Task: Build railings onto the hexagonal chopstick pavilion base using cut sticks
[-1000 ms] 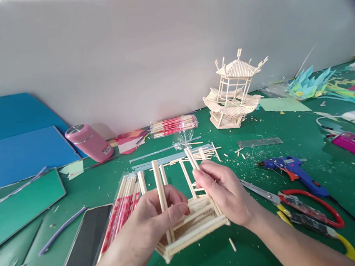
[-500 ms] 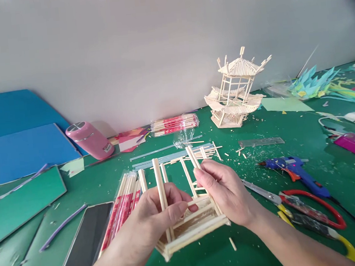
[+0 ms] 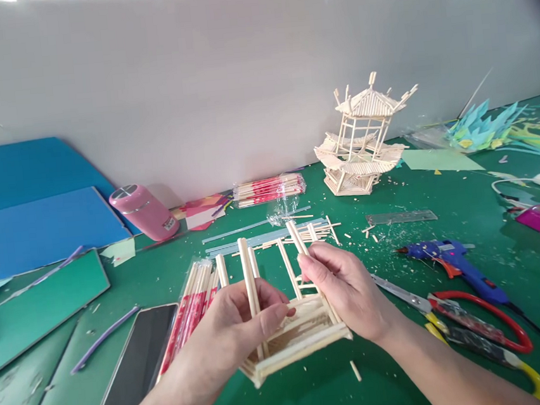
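A small frame of pale wooden sticks [image 3: 307,346], with a flat base and several upright posts, is held above the green table, tilted toward me. My left hand [image 3: 248,325] reaches round a front left post, thumb and fingers pinched together over the base; whether a small piece sits between the fingertips I cannot tell. My right hand [image 3: 347,287] is closed round the right-hand post, its thumb pressed on the stick. The hands hide parts of the posts and base.
Behind stands a stick pagoda model [image 3: 363,136]. To the right lie a blue glue gun [image 3: 452,261], scissors [image 3: 477,322] and a clear ruler [image 3: 400,217]. On the left are a phone [image 3: 134,375], packaged sticks [image 3: 191,305], a pink flask [image 3: 144,212] and coloured boards [image 3: 38,225].
The view has shifted slightly, so most things appear a little further right. Both hands keep their hold on the stick frame, with hardly any change in the fingers.
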`<move>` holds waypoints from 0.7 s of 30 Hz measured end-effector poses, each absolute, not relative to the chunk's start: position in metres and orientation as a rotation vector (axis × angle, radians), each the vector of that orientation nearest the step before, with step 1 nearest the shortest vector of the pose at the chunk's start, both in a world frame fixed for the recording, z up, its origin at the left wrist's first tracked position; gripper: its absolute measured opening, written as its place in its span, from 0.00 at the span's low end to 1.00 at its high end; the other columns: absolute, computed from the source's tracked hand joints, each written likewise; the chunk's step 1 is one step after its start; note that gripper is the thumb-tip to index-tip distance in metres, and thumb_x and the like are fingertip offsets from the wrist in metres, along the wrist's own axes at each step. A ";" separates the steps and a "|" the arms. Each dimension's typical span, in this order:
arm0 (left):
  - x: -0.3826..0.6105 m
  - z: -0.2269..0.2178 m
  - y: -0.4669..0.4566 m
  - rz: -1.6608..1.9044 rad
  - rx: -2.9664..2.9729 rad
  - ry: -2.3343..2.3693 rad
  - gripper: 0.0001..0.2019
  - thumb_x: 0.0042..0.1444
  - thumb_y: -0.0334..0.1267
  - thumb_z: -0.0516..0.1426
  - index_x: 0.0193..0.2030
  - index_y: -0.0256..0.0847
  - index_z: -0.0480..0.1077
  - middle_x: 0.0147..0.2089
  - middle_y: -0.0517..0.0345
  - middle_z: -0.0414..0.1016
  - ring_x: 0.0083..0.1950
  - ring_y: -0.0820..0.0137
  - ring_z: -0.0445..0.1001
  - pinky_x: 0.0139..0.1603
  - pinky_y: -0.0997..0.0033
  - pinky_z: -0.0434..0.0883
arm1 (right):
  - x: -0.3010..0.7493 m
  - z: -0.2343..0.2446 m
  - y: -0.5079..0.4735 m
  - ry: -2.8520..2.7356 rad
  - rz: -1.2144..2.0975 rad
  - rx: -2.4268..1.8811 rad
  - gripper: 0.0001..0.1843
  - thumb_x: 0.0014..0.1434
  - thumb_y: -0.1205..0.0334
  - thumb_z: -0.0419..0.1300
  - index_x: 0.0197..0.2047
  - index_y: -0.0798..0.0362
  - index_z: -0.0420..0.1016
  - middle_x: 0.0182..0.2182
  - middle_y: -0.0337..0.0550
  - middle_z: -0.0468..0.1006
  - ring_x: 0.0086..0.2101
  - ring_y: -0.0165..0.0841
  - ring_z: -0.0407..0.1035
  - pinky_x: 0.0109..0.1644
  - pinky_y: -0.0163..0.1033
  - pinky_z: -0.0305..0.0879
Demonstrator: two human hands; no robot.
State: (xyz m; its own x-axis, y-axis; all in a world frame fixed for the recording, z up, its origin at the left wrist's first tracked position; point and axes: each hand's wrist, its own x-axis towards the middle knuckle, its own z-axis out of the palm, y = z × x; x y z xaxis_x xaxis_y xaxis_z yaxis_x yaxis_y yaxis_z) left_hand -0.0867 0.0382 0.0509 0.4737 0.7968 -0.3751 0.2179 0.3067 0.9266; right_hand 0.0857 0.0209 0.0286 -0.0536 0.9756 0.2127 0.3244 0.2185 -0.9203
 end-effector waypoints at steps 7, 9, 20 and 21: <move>-0.106 0.056 0.023 0.635 1.638 1.373 0.11 0.50 0.46 0.57 0.38 0.44 0.70 0.37 0.56 0.74 0.39 0.62 0.72 0.38 0.67 0.67 | 0.088 0.029 0.022 -1.561 0.896 -1.248 0.18 0.62 0.54 0.46 0.23 0.51 0.60 0.23 0.35 0.60 0.26 0.28 0.57 0.31 0.37 0.54; -0.110 0.057 0.014 0.919 1.972 1.559 0.10 0.48 0.41 0.59 0.39 0.47 0.68 0.38 0.57 0.73 0.38 0.61 0.71 0.40 0.64 0.66 | 0.089 0.029 0.022 -1.564 0.906 -1.244 0.18 0.62 0.54 0.46 0.23 0.51 0.60 0.23 0.35 0.60 0.26 0.28 0.57 0.31 0.36 0.54; -0.061 0.056 0.004 0.825 2.892 1.159 0.09 0.55 0.31 0.50 0.38 0.40 0.70 0.33 0.53 0.76 0.36 0.61 0.63 0.36 0.61 0.55 | 0.089 0.028 0.020 -1.559 0.953 -1.255 0.19 0.61 0.51 0.46 0.23 0.52 0.60 0.20 0.33 0.56 0.23 0.26 0.53 0.27 0.34 0.51; -0.060 0.055 0.005 0.804 2.880 1.155 0.09 0.55 0.31 0.49 0.36 0.39 0.70 0.31 0.53 0.75 0.34 0.61 0.62 0.34 0.61 0.54 | 0.089 0.028 0.020 -1.561 0.948 -1.257 0.19 0.61 0.51 0.46 0.23 0.52 0.60 0.20 0.33 0.56 0.24 0.27 0.53 0.28 0.34 0.51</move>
State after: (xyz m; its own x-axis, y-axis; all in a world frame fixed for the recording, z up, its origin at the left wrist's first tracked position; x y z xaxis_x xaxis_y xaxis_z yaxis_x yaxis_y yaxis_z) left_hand -0.0605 0.0054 0.0550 0.6150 0.6309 0.4731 0.6631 -0.7384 0.1227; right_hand 0.0888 0.0201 0.0279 -0.0873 0.9809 0.1741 0.2982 0.1924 -0.9349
